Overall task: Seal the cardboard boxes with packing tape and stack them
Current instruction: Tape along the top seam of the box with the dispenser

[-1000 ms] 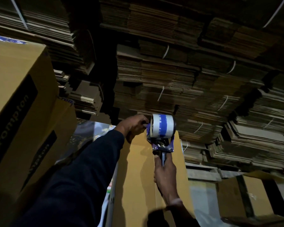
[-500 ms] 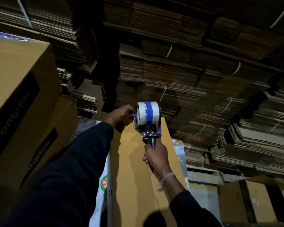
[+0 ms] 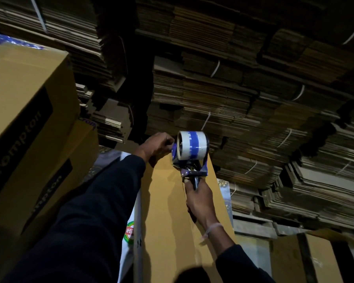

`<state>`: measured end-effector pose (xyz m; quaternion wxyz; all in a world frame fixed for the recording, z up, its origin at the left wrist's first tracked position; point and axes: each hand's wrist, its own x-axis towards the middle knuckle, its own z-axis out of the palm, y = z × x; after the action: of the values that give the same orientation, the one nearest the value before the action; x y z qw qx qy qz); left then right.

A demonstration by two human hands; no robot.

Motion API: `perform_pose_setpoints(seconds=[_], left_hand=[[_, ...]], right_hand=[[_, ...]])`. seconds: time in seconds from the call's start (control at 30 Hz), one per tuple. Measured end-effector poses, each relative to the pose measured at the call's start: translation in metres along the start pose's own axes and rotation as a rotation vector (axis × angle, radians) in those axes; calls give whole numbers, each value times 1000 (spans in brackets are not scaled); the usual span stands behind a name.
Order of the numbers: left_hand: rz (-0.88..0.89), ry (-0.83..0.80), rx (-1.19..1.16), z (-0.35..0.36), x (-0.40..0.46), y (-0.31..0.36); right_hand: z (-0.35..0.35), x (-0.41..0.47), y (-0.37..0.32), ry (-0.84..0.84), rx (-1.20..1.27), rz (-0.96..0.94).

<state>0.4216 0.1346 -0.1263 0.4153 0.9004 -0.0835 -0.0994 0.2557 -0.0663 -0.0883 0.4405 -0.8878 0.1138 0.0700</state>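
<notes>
Sealing the far end of the box (image 3: 172,201) calls for a firm anchor before the pull. The left hand (image 3: 157,146), fingers curled, pinches the tape end at the far top edge; the right hand (image 3: 198,199) grips the handle of the tape dispenser (image 3: 190,152). Draw the dispenser straight along the centre seam, keeping the roll pressed against the cardboard.

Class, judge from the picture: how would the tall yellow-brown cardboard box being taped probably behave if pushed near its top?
The tall yellow-brown cardboard box looks narrow for its height, so it may tip. The left hand grips its top edge, probably steadying it against the blue tape dispenser held by the right hand. Its flat panels look fairly stiff.
</notes>
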Motion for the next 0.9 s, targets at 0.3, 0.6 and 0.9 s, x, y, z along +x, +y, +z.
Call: perform_pose_setpoints(seconds=[0.3, 0.6, 0.9], left_hand=[[89, -5, 15, -1, 4, -6], [44, 47, 111, 6, 2, 3], [-200, 202, 541, 45, -8, 27]], right_hand=[[-22, -40, 40, -3, -63, 3], [-28, -61, 60, 14, -80, -8], [-26, -64, 58, 26, -94, -28]])
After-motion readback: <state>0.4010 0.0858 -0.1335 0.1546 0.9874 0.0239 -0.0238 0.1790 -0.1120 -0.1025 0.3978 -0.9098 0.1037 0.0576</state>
